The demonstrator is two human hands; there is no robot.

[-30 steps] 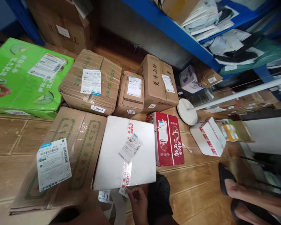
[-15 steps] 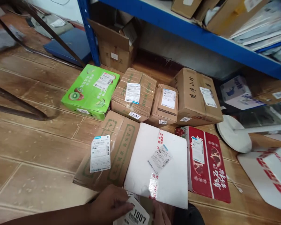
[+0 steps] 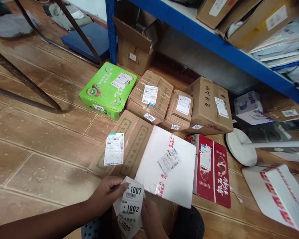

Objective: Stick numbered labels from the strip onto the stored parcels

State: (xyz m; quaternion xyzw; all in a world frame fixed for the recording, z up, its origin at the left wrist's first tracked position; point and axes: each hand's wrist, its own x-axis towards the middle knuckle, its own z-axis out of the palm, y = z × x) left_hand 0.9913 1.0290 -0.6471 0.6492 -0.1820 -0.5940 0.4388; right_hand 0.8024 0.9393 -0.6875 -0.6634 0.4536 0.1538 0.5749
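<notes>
My left hand (image 3: 106,196) grips the left edge of a strip of numbered stickers (image 3: 129,207) reading 1007, 1002 and more below. My right hand (image 3: 150,219) holds the strip's right side from underneath, fingers curled. The strip hangs just in front of a white foam box (image 3: 168,179) with red tape and a shipping label. Left of that box lies a flat brown carton (image 3: 133,146) with green print and a white label.
Behind stand a green kiwi box (image 3: 107,91), three taped brown cartons (image 3: 151,99) and a red pomegranate box (image 3: 213,171). A blue shelf (image 3: 214,43) holds parcels. A white stand base (image 3: 239,147), another white box (image 3: 279,196) and dark metal legs (image 3: 25,81) lie around.
The view has swung left and pulled back. Both hands have lifted the sticker strip higher, so more numbers show. My left hand has come forward onto its left edge.
</notes>
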